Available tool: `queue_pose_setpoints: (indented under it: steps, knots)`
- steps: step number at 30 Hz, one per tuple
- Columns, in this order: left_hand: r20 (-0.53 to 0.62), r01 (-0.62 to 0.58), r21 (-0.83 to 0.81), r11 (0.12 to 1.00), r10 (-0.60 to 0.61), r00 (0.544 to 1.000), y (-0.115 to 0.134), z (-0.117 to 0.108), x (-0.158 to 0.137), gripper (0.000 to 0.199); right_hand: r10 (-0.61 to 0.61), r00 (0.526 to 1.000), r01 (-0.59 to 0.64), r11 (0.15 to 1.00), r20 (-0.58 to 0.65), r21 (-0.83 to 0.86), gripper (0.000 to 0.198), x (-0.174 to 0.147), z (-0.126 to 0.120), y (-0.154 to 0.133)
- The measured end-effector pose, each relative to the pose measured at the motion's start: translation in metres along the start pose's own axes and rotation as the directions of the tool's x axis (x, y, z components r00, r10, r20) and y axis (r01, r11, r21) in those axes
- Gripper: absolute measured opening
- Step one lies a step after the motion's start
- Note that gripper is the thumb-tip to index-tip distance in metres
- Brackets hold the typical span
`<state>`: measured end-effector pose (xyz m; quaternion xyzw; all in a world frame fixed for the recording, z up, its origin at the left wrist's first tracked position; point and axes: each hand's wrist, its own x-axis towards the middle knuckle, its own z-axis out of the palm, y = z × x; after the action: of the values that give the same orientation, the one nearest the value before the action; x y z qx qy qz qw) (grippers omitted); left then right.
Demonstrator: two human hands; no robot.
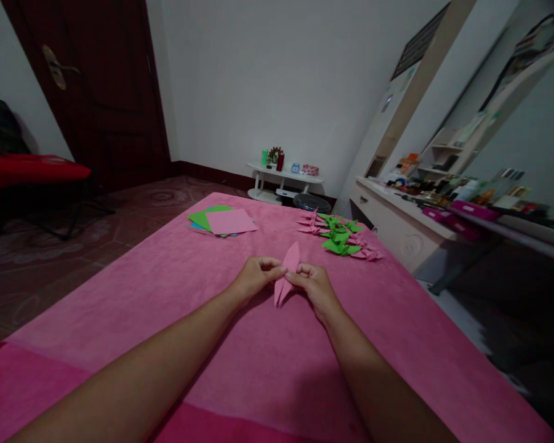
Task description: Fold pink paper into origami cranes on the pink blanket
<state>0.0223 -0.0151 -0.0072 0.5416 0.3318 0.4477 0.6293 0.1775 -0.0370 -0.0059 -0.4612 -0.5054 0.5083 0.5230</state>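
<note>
A folded pink origami paper (292,255), long and diamond-shaped with a split lower end, is held upright between my two hands over the pink cloth. My left hand (260,274) pinches its left edge, thumb on the near face. On the right edge, my right hand (314,284) grips it the same way, and the two thumbs almost meet at the middle. The fingers behind the paper are partly hidden. Beyond my right hand lie several folded paper cranes, some green (340,245) and some pink (313,223).
A stack of square paper sheets (231,221), pink on top with green and blue below, lies at the far left of the pink-covered table (203,357). A white stand (284,172) is by the wall. To the right is a cluttered dresser (392,212); a red-draped chair (32,169) stands left.
</note>
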Motion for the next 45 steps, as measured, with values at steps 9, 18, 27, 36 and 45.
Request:
queue_pose_setpoints:
  steps: [9, 18, 27, 36, 45]
  knots:
    - [0.021, 0.034, 0.043, 0.999, -0.035, 0.999, -0.005, -0.01, 0.004, 0.029, -0.03, 1.0, 0.03, 0.999, -0.001, -0.017, 0.024, 0.0, 0.001, 0.007]
    - [0.022, 0.103, 0.022, 0.994, -0.103, 0.994, -0.001, -0.011, 0.003, 0.027, -0.083, 0.997, 0.083, 0.997, -0.004, 0.006, 0.023, 0.003, 0.001, 0.014]
    - [0.04, 0.061, -0.088, 0.994, -0.058, 0.998, -0.002, -0.01, 0.002, 0.031, -0.032, 0.999, 0.032, 0.998, 0.002, 0.051, 0.02, 0.001, -0.002, 0.009]
    - [0.029, 0.049, -0.036, 0.998, -0.047, 0.998, -0.007, -0.01, 0.004, 0.014, -0.036, 0.999, 0.035, 0.999, -0.028, -0.012, 0.017, -0.002, 0.0, 0.006]
    - [0.01, 0.031, 0.051, 0.998, -0.031, 0.999, -0.008, -0.008, 0.004, 0.013, -0.075, 0.997, 0.073, 0.99, -0.012, -0.118, 0.022, 0.0, -0.005, 0.012]
